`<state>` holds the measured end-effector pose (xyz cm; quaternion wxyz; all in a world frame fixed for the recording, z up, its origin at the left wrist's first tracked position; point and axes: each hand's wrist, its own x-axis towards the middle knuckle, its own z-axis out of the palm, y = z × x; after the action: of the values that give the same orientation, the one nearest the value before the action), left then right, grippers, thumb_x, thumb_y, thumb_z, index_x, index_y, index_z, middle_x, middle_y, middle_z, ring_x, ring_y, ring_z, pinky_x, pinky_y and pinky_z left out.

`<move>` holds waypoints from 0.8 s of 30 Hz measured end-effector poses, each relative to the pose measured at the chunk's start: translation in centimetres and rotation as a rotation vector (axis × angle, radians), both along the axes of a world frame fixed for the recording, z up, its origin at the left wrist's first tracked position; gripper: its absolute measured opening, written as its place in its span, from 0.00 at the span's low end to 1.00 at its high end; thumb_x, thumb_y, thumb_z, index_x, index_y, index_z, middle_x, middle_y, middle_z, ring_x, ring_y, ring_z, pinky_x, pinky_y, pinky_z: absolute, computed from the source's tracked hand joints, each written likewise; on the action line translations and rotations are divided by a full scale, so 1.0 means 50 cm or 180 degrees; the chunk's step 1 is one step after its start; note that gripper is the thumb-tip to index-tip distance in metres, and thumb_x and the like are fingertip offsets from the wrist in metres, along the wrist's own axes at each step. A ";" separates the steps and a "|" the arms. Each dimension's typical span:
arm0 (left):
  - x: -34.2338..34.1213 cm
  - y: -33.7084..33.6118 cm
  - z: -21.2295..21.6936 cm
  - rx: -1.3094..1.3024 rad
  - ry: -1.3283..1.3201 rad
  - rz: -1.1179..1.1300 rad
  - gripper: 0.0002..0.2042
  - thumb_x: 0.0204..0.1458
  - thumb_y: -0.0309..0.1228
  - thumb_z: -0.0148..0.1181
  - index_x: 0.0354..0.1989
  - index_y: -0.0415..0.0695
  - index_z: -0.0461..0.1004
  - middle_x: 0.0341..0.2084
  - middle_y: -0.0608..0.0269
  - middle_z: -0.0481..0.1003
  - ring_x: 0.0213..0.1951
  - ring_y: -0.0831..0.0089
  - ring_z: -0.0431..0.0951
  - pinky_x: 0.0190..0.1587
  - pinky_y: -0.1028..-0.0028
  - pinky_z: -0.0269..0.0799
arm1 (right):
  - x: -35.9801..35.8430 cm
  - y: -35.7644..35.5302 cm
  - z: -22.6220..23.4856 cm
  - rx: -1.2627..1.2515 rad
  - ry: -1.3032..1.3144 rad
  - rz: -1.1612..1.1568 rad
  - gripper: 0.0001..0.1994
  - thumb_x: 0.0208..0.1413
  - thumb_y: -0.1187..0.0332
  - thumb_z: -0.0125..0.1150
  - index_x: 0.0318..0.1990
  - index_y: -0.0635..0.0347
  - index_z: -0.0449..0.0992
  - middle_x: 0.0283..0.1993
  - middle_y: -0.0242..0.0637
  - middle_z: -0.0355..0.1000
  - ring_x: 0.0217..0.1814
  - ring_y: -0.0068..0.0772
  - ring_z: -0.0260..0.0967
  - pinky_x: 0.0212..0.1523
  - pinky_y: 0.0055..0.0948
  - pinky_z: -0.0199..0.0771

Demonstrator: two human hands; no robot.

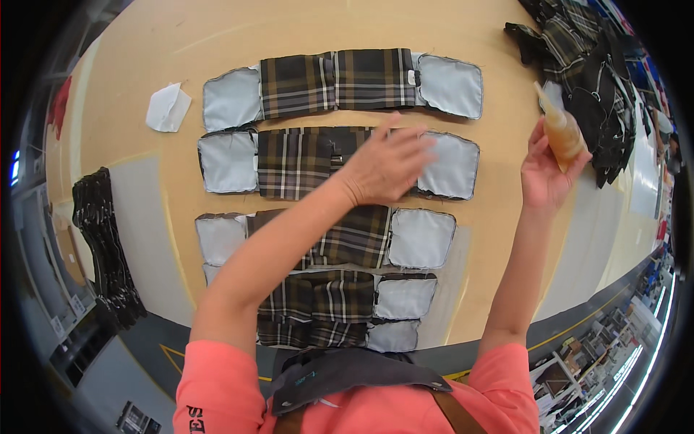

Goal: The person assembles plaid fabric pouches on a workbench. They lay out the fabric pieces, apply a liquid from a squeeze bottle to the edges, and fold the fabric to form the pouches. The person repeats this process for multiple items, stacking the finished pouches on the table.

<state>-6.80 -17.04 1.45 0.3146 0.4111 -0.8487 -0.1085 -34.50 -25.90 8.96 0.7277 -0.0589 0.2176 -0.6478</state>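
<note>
Several plaid fabric pieces with pale grey lining ends lie in rows on the tan table [144, 43]. My left hand [387, 165] reaches across and presses flat, fingers apart, on the second plaid piece [289, 163] from the far side, near its right grey end [452, 166]. My right hand [546, 173] is raised at the right and grips a small squeeze bottle [562, 130] of amber liquid, nozzle pointing up and left. The farthest plaid piece [340, 81] lies untouched beyond my left hand. Nearer pieces [361, 235] lie partly under my left forearm.
A loose white patch [168, 107] lies at the far left of the table. A heap of dark plaid fabric [585, 65] sits at the far right. A stack of black pieces [105, 246] rests on a grey mat at the left. Shelving shows beyond the table's near right edge.
</note>
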 end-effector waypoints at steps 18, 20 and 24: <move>0.035 0.106 -0.048 0.0664 0.0314 0.0394 0.12 0.49 0.31 0.62 0.41 0.45 0.73 0.46 0.59 0.68 0.57 0.60 0.67 0.63 0.55 0.58 | 0.108 0.224 -0.101 -0.0937 0.3853 0.0027 0.40 0.51 0.45 0.65 0.62 0.60 0.52 0.63 0.48 0.60 0.65 0.42 0.59 0.64 0.41 0.59; 0.035 0.106 -0.047 0.0662 0.0334 0.0398 0.12 0.48 0.31 0.63 0.41 0.45 0.72 0.46 0.59 0.68 0.57 0.60 0.67 0.63 0.55 0.58 | 0.101 0.229 -0.111 -0.0911 0.3896 0.0054 0.40 0.51 0.45 0.65 0.62 0.60 0.52 0.64 0.50 0.60 0.66 0.43 0.58 0.66 0.42 0.54; 0.035 0.105 -0.047 0.0674 0.0349 0.0405 0.12 0.48 0.32 0.63 0.41 0.45 0.72 0.46 0.59 0.68 0.56 0.60 0.67 0.63 0.55 0.58 | 0.101 0.240 -0.100 -0.1006 0.3866 0.0172 0.40 0.52 0.45 0.64 0.62 0.60 0.52 0.64 0.54 0.59 0.67 0.45 0.57 0.67 0.42 0.53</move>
<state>-5.04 -11.79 -0.89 0.3217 0.4884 -0.7862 -0.1996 -29.43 -13.91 3.95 0.4729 -0.5288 0.4922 -0.5045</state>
